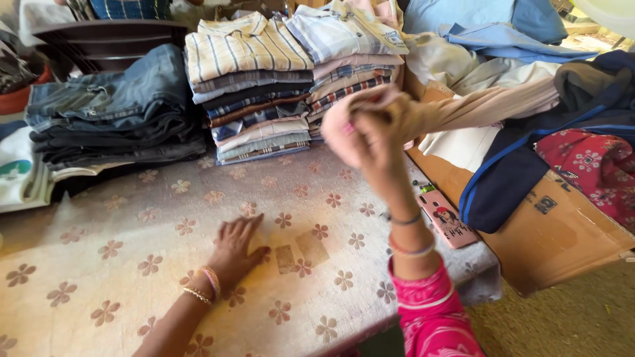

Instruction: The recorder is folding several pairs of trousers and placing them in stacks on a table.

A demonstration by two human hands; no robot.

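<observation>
Right hand [364, 129] is raised over the table, blurred w/ motion, fingers curled tight round the end of a beige garment [489, 106]; the cloth runs from the fist off to the right, stretched out across the heap of loose clothes [522, 59] there. Left hand [237, 248] lies flat, palm down, fingers spread, on the flower-print table cover [132, 225], holding nothing; bangles on that wrist, and bracelets plus a pink sleeve [430, 311] on the right arm. Just right of the raised forearm, near the table edge, a pink phone [446, 218] lies face down. Behind the fist, at the back of the table, 2 stacks of folded shirts [278, 86], striped & checked, stand side by side, touching. Left of them, a pile of folded jeans [116, 109], w/ folded white cloth [23, 175] at the far left edge. To the right, a dark blue garment [509, 172] and red flowered fabric [589, 165] hang over a cardboard box [555, 231] beside the table.
</observation>
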